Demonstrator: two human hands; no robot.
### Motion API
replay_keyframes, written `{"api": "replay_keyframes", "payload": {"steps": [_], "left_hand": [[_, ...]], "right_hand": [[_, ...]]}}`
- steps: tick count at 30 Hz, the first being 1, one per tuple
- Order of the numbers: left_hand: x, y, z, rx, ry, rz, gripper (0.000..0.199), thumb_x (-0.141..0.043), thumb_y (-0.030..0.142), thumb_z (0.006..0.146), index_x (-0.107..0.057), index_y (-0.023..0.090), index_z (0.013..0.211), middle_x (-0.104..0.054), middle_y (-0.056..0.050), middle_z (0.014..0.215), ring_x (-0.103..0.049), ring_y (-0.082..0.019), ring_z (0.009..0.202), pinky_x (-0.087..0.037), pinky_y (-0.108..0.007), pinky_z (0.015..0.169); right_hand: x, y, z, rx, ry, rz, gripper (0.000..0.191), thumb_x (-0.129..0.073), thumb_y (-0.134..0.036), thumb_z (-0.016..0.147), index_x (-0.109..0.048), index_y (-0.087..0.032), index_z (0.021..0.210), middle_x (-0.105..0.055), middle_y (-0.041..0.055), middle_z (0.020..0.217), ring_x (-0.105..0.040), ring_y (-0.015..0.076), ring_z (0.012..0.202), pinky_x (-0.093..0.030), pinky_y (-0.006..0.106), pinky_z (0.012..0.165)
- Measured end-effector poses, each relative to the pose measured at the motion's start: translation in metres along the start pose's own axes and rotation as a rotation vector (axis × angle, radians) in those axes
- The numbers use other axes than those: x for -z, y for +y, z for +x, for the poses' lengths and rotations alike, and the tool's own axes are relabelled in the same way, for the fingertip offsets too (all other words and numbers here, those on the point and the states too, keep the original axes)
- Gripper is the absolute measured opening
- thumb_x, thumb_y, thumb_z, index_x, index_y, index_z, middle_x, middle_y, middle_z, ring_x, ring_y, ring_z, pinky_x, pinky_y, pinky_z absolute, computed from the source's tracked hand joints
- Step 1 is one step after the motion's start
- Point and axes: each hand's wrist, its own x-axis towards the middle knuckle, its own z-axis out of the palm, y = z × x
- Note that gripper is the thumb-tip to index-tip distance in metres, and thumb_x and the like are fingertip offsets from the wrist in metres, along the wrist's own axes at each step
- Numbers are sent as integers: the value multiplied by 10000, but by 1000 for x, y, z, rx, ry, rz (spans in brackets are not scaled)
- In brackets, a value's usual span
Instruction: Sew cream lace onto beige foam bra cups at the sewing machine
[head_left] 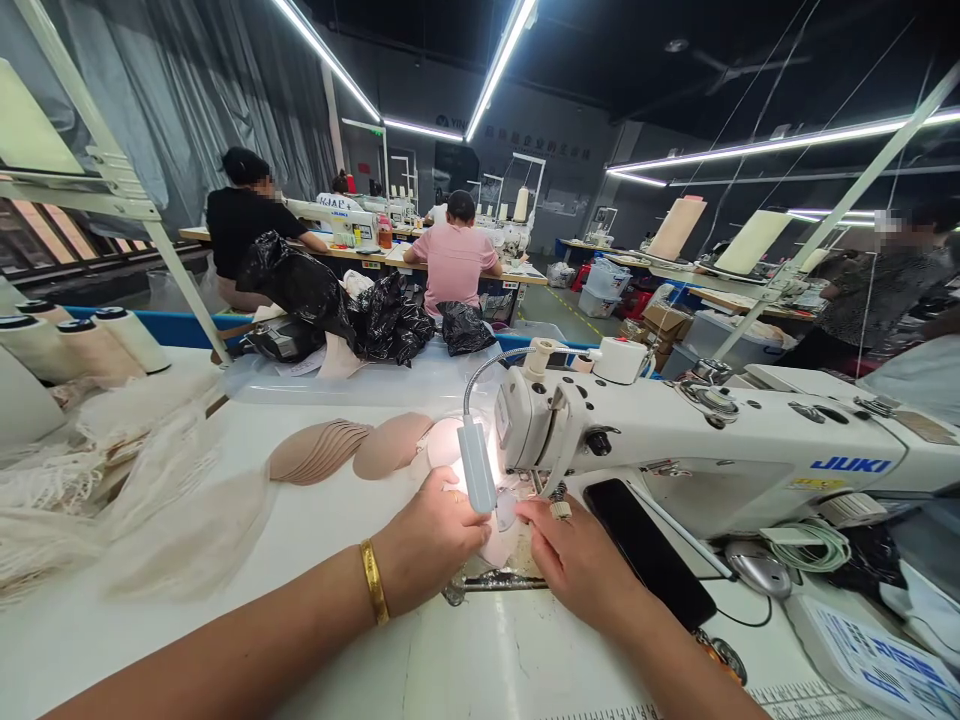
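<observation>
Fabric (496,548) looks pale pink, lamplit; left grip (427,540), right grip (583,560) touch it; whether clamped, I cannot tell.

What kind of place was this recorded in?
Most likely a garment sewing workshop: a JUKI sewing machine stands at the person's hands, cones of thread sit at the left, and other people work at further machines beyond, such as the one in a pink shirt.

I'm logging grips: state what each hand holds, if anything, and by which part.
The left hand holds a pale fabric piece by its left side; the right hand has fingers at the right edge, but whether they pinch is unclear.
</observation>
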Motion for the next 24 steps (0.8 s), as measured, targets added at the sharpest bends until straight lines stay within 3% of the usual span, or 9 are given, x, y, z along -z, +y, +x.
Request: {"api": "replay_keyframes", "payload": {"steps": [5, 9, 15, 19, 24], "left_hand": [[2, 20, -6, 20, -23, 11, 223, -611, 3, 693, -532, 187, 789, -613, 22, 809, -488, -155, 654, -364, -448, 875], [1, 32, -6, 22, 29, 26, 184, -604, 17, 750, -545, 190, 771, -587, 25, 761, -492, -161, 661, -338, -443, 864], [1, 19, -4, 29, -4, -11, 198, -599, 21, 683, -567, 194, 775, -599, 35, 771, -412, -142, 610, -353, -471, 874], [4, 9, 0, 14, -45, -19, 222, -607, 12, 673, -469, 185, 692, -561, 40, 745, -391, -134, 626, -365, -462, 860], [7, -2, 9, 31, -52, -4, 285, -649, 1, 734, -438, 191, 707, -535, 39, 717, -467, -178, 718, -344, -444, 835]], "right_hand": [[8, -6, -2, 57, -201, 126, 336, -459, 10, 889, -661, -234, 1001, -651, 16, 848, -569, 211, 794, -484, 335, 734], [10, -9, -1, 34, -244, 172, 341, -495, 20, 890, -684, -243, 997, -656, 15, 904, -557, 209, 852, -481, 341, 793], [3, -7, 0, 25, -208, 129, 355, -492, 20, 877, -690, -232, 1028, -650, 34, 910, -570, 210, 824, -448, 309, 698], [-4, -5, 1, 20, -179, 57, 362, -480, -5, 881, -685, -232, 1074, -637, 40, 907, -558, 205, 759, -413, 301, 643], [-11, -3, 2, -25, -158, -15, 395, -472, -28, 874, -673, -242, 1139, -649, 35, 899, -520, 184, 655, -399, 291, 601]]}}
